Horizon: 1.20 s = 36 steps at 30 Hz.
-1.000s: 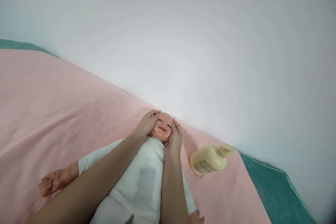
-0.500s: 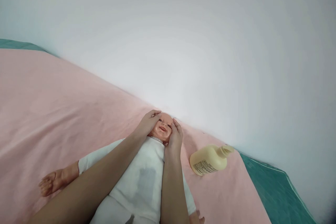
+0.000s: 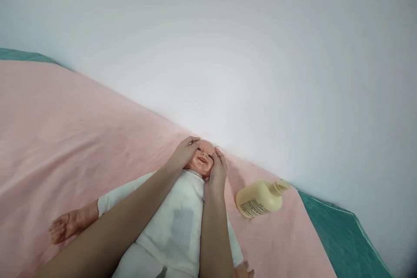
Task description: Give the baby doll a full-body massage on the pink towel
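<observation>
A baby doll in white clothes lies on its back on a pink sheet, its head towards the wall and its arms spread out. My left hand rests against one side of the doll's head, with the fingers reaching over the temple. On the opposite side, my right hand curves along the cheek and temple. Between them the two hands clasp the head, and the doll's face shows in the gap. My forearms cross over the doll's body and hide part of its sleeves.
A pale yellow pump bottle with printed text stands on the pink sheet, right of the doll. Green fabric shows past the sheet at the right and far left. A white wall rises behind the doll's head.
</observation>
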Tool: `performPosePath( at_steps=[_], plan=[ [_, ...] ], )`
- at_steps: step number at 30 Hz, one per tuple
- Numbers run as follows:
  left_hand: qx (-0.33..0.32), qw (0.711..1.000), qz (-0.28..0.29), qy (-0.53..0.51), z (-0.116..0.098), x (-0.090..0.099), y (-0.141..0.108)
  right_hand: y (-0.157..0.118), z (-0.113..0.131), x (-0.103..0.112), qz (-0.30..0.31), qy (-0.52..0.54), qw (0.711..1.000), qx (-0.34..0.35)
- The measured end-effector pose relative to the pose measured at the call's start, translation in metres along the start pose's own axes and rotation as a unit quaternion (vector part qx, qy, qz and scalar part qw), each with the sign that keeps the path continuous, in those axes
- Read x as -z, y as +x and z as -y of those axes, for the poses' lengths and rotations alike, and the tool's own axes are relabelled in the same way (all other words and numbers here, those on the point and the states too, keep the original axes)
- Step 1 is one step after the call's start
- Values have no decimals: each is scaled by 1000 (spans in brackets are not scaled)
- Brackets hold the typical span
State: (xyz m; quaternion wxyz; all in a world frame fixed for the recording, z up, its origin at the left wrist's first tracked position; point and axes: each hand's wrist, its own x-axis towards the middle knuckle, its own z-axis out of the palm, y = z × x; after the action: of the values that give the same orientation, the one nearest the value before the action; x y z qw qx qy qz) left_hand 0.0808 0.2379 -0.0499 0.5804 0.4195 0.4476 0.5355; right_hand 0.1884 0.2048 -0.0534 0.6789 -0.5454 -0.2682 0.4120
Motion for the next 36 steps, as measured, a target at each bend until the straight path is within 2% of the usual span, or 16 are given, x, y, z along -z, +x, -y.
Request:
performPosePath(
  at_steps=[4,36],
  plan=[
    [-3,1000,0,9,1,0,1,-2,3,-1,-4,-2,1000,-15],
    [-8,1000,-10,9,0,-1,0,3,-3,1,1,-7,1000,21]
  ],
)
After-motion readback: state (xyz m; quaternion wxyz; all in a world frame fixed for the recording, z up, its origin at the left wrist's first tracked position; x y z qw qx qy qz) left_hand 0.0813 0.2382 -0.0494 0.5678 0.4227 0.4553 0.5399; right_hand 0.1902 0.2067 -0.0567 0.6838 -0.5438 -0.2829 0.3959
